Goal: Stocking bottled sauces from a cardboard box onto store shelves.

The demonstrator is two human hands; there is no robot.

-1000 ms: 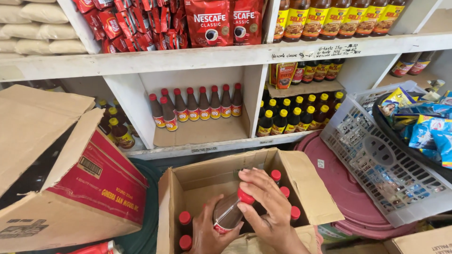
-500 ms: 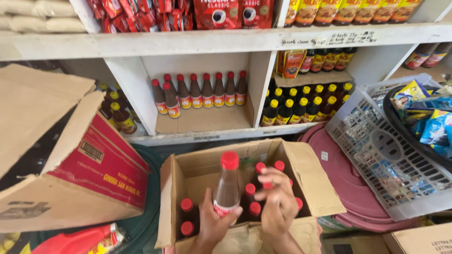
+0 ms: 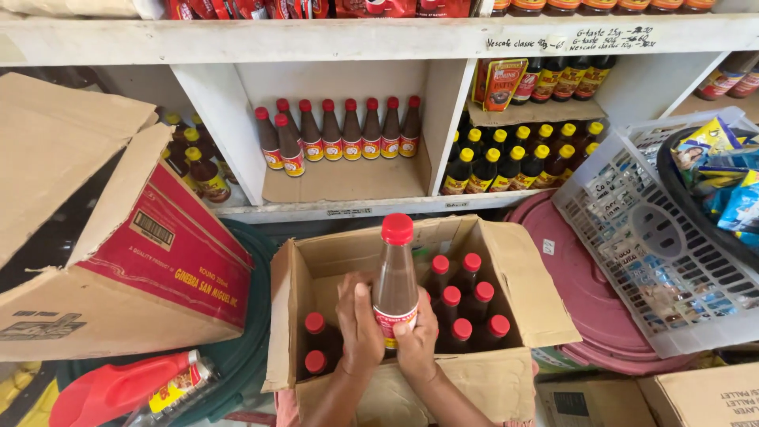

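A red-capped sauce bottle (image 3: 395, 273) stands upright above an open cardboard box (image 3: 514, 269), held between both hands. My left hand (image 3: 360, 324) wraps its left side and my right hand (image 3: 417, 341) cups its lower right, over the label. Several more red-capped bottles (image 3: 462, 304) stand inside the box, with two at the front left (image 3: 315, 324). On the white shelf behind, a row of matching red-capped bottles (image 3: 340, 130) fills the back of the middle compartment, and bare cardboard lines the compartment floor in front of them.
A large open red-and-brown carton (image 3: 150, 245) lies at the left. Yellow-capped dark bottles (image 3: 522, 154) fill the right compartment. A white plastic basket (image 3: 656, 261) rests on a pink lid (image 3: 585, 300) at the right. A red plastic scoop (image 3: 118, 387) lies at bottom left.
The bottle was tilted inside the box a second ago; both hands have lifted it upright above the box. The view has dropped slightly toward the shelf.
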